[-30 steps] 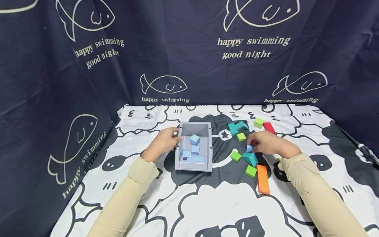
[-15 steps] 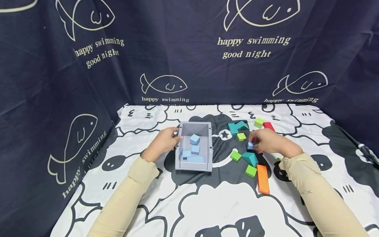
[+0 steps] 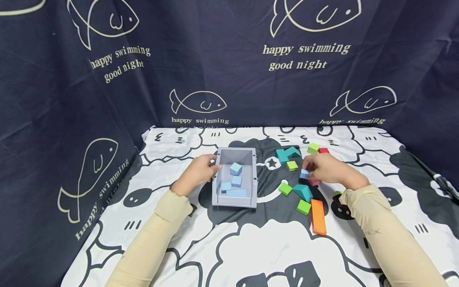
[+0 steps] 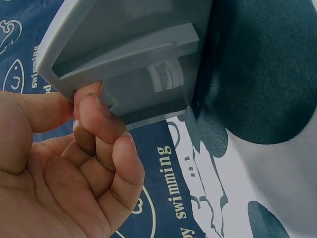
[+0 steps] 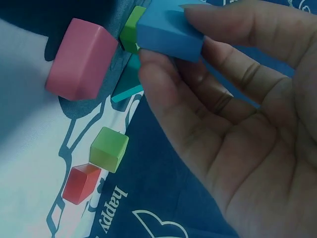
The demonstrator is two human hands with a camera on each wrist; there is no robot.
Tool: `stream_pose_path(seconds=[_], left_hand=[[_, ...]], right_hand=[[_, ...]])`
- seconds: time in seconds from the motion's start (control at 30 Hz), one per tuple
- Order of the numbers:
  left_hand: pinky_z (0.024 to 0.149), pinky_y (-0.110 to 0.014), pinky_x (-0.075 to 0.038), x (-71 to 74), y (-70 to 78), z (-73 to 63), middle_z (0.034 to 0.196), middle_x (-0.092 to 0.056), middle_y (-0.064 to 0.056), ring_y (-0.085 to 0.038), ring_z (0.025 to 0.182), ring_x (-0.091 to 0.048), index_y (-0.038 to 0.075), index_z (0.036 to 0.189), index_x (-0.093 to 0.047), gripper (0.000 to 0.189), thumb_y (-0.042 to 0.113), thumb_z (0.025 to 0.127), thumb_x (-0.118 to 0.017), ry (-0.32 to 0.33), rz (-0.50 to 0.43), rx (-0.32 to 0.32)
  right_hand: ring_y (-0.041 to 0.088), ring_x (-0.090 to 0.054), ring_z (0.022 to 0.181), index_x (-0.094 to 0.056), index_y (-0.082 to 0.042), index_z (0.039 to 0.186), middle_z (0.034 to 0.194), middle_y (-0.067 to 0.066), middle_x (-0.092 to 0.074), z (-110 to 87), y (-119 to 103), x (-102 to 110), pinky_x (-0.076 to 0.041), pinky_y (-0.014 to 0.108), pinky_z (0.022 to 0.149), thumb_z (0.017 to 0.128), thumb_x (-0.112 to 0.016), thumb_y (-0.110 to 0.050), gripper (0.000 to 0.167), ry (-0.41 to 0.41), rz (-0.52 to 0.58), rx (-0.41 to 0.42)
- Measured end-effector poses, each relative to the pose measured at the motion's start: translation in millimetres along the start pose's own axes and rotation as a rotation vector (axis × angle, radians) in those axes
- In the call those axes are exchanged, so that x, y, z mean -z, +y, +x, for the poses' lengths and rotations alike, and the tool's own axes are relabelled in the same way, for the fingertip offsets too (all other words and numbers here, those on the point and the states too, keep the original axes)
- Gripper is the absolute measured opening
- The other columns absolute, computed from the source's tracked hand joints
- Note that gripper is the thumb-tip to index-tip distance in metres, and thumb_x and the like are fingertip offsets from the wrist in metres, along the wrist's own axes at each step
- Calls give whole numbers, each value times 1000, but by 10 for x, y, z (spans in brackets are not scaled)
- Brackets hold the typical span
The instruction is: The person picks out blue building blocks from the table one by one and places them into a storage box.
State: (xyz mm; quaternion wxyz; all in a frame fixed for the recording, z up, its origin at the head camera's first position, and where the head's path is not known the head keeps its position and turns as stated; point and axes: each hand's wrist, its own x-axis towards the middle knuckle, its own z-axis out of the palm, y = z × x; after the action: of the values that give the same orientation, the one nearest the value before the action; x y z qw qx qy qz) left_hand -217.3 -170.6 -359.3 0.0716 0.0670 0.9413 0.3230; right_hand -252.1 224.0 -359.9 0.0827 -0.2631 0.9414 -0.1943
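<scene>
A grey plastic box stands left of the loose blocks, with several light blue blocks inside. My left hand pinches the box's left wall between thumb and fingers; the left wrist view shows the fingertips curled at the box's rim. On the right, my right hand pinches a blue block between thumb and fingertips. In the right wrist view that block appears raised off the cloth. A pinkish-red block lies close below this hand, mostly covered by it in the head view.
Around the right hand lie green blocks, a teal triangular block, more teal pieces, an orange plank and a red block. A patterned cloth covers the table; a dark blue curtain hangs behind.
My right hand has moved slightly right and upward in the head view with the blue block, uncovering part of the pinkish-red block. The left hand and the box have stayed put.
</scene>
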Motion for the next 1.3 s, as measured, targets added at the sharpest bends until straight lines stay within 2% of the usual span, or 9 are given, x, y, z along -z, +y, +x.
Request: stream_pose_path(seconds=[0.23,0.47,0.7,0.9,1.07,1.2,1.3], left_hand=[[64,-32,-51,5,-11,10,86,-66,-9,-16,59,-64,0,142,-52,50,25,100,-62,7,4,-4],[71,-35,-53,-3,-28,12,96,-69,-13,-15,59,-65,-1,142,-51,50,25,100,-62,7,-3,-10],[74,-37,-54,-5,-37,12,102,-70,-14,-16,61,-66,-1,143,-50,51,25,101,-61,3,-8,-4],[75,-38,-54,-2,-47,22,100,-70,-13,-15,60,-66,-2,142,-50,51,25,100,-61,1,-6,-10],[77,-39,-54,-7,-55,27,99,-70,-12,-15,60,-66,-2,142,-50,51,25,100,-61,-4,-1,-16],[75,-38,-54,-1,-51,19,103,-70,-13,-18,63,-68,-2,142,-50,51,25,100,-62,-3,-4,-22],[75,-38,-54,6,-50,14,103,-70,-14,-21,65,-69,-2,141,-50,50,24,100,-62,-1,-7,-24]], right_hand=[[17,-61,80,-69,-5,95,86,1,-68,18,-45,30,-52,38,74,80,-74,-1,16,28,35,-16],[16,-62,80,-72,-2,110,90,3,-71,24,-53,32,-51,36,72,83,-73,1,27,89,46,9],[15,-62,78,-75,-4,104,84,1,-70,23,-54,50,-50,35,70,82,-73,-1,23,155,16,30],[20,-63,83,-74,-6,105,89,3,-69,8,-66,71,-50,40,72,85,-71,-2,20,189,22,-2],[25,-67,86,-73,-5,103,91,6,-71,-31,-120,92,-53,39,73,85,-71,-1,18,320,28,20],[25,-69,83,-73,-4,101,91,8,-71,-49,-232,117,-53,24,70,83,-72,3,19,444,54,62],[25,-68,86,-73,-5,100,95,8,-70,-45,-340,132,-53,16,71,83,-73,5,20,497,73,90]])
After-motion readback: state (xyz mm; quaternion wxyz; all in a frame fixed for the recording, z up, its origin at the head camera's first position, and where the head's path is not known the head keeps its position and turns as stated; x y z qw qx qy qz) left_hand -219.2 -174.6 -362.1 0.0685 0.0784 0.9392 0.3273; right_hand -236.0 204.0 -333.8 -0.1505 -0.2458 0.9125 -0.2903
